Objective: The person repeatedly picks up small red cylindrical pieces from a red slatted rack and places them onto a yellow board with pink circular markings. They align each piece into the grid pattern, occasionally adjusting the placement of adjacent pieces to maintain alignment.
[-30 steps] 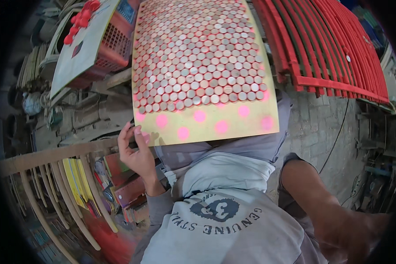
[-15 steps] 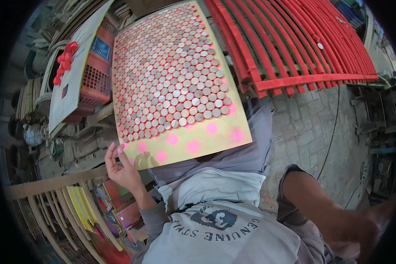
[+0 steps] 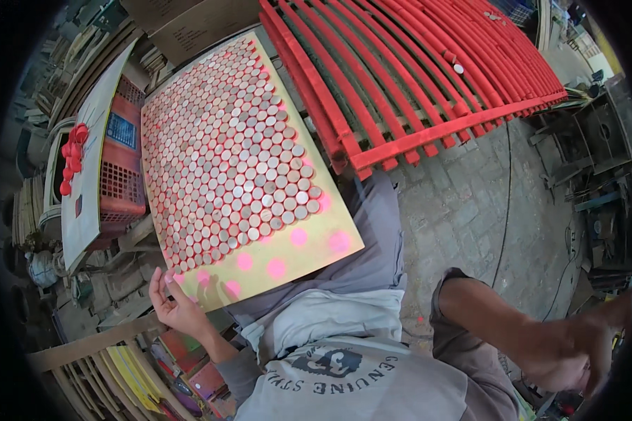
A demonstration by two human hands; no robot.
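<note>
A pale yellow board (image 3: 307, 248) slants across my lap. Rows of small flat round discs (image 3: 235, 172) cover most of it, with red paint in the gaps. Pink round spots (image 3: 277, 268) mark its bare near strip. My left hand (image 3: 181, 309) is at the board's near left corner, fingers loosely bent and apart, fingertips close to the edge; whether they touch it, I cannot tell. My right hand (image 3: 588, 351) reaches out low to the right, away from the board. Its fingers are dark and unclear, and anything in them is hidden.
Red-painted slats (image 3: 414, 84) on a frame stand beyond the board to the right. At left, a white panel (image 3: 91, 168) with red round pieces (image 3: 73, 158) leans by a red plastic crate (image 3: 119, 182). A slatted wooden piece (image 3: 95, 347) lies near left. A cable (image 3: 505, 210) crosses the paved floor.
The view has swung right, so the board and slats sit further left and lower in it. My right hand has come further into view at the right. My left hand stays at the board's corner.
</note>
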